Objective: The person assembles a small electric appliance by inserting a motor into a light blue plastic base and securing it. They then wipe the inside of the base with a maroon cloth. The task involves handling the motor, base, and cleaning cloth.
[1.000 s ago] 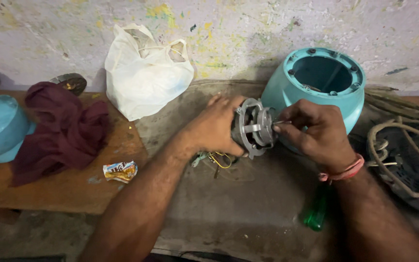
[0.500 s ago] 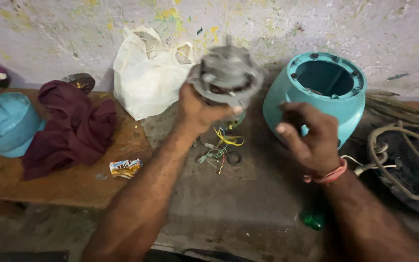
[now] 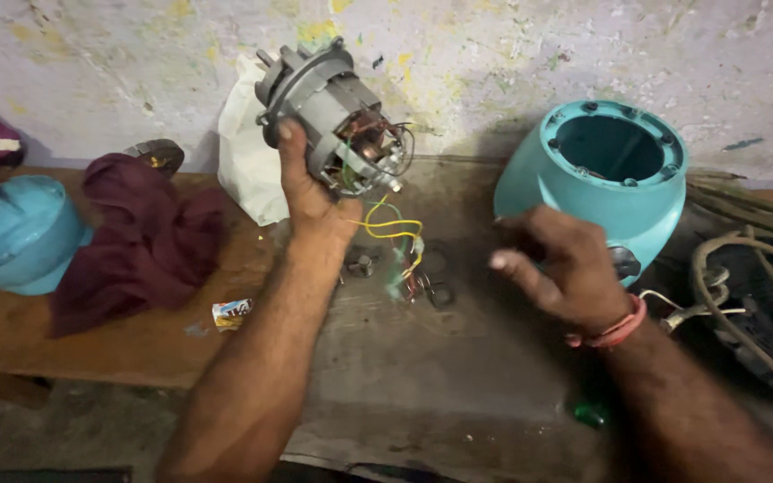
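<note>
Left hand (image 3: 315,201) clamped on the grey electric motor (image 3: 328,112), raised above the table's (image 3: 422,376) far edge with yellow wires (image 3: 395,228) dangling; right hand (image 3: 561,268) loosely curled, empty, beside the teal housing (image 3: 606,183): best gripped by the casing, sparing windings.

Pretty sure we're looking at a small repair workshop here, the scrappy backstreet kind. We've got a bare, stained plaster wall (image 3: 512,54) with flaking yellow paint, and a worn wooden bench (image 3: 136,344) that's grimy and scuffed. A stripped grey electric motor (image 3: 328,116) with loose yellow and green wires (image 3: 395,233) sits in the left hand (image 3: 315,201), next to an empty teal appliance housing (image 3: 615,183). Add the tangle of old cables (image 3: 753,286), small loose parts (image 3: 360,264) and a maroon rag (image 3: 140,237), and we'd call it an appliance fix-it spot.
</note>
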